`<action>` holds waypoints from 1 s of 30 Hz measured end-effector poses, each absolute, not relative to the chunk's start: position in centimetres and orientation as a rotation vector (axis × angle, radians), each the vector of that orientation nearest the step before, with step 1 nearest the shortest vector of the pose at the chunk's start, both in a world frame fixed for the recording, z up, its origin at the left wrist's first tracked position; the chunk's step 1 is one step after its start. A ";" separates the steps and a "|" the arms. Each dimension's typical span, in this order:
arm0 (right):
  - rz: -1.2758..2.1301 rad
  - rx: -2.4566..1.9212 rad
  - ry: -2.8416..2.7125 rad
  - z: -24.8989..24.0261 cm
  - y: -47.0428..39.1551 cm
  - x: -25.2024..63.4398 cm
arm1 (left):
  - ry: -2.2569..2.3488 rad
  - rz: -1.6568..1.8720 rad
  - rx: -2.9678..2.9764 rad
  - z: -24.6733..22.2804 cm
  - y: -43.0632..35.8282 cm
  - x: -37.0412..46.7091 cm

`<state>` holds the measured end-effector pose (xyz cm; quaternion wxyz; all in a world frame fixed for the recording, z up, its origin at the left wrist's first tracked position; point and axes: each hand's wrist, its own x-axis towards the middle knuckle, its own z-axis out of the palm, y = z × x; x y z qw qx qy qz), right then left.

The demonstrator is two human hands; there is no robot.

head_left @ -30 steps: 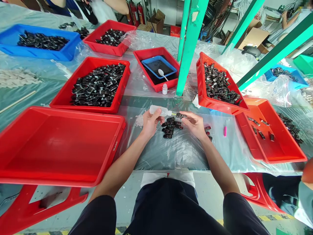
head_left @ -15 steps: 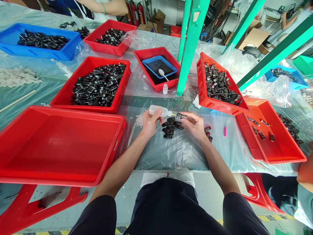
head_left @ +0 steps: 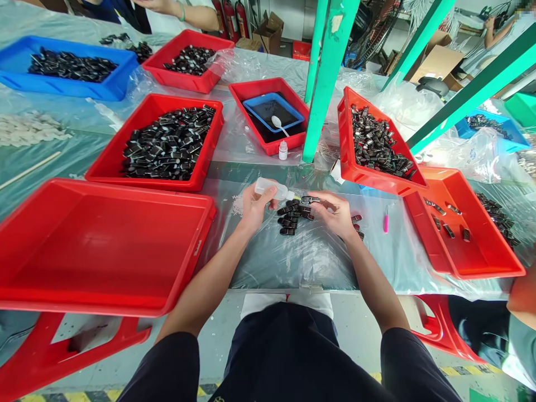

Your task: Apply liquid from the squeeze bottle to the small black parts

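Observation:
In my left hand [head_left: 256,206] lies a translucent white squeeze bottle [head_left: 270,188], tipped sideways with its thin nozzle pointing right. My right hand [head_left: 335,212] pinches a small black oblong part [head_left: 310,200] with a shiny rim between thumb and fingers. The nozzle tip is close to the part's left end; whether they touch I cannot tell. Beneath both hands, a small pile of similar black parts [head_left: 288,218] lies on the plastic-covered table. A few more black parts [head_left: 357,223] are partly hidden by my right wrist. Tiny white pieces [head_left: 238,205] lie beside my left hand.
A large red tray [head_left: 100,192] stands at left, and a red bin of black parts [head_left: 201,181] behind it. Further red bins [head_left: 347,151] and an orange-red tray [head_left: 494,251] stand right. A green post [head_left: 320,100] rises ahead. A pink-handled tool [head_left: 386,223] lies right.
Both hands keep their grips, with only a slight shift of the bottle and the part. Across the table, another person's arm has moved a little.

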<state>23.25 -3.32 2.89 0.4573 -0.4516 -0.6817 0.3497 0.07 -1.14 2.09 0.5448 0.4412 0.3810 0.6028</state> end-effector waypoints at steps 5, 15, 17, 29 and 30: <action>0.879 -1.115 -1.644 2.9 -3.3 23.2 | 0.869 1.421 1.022 2.2 -1.2 0.3; 0.910 -1.152 -1.554 2.6 -3.1 23.2 | 0.868 1.489 0.879 2.6 -1.2 0.7; 0.909 -1.142 -1.547 2.5 -3.0 23.3 | 0.872 1.512 0.847 2.6 -1.0 0.6; 0.748 -1.261 -2.099 0.5 -2.2 23.4 | 0.906 1.572 0.661 3.1 -0.3 0.3; 0.750 -1.288 -2.107 0.8 -2.1 23.7 | 0.905 1.575 0.660 3.1 -0.3 0.3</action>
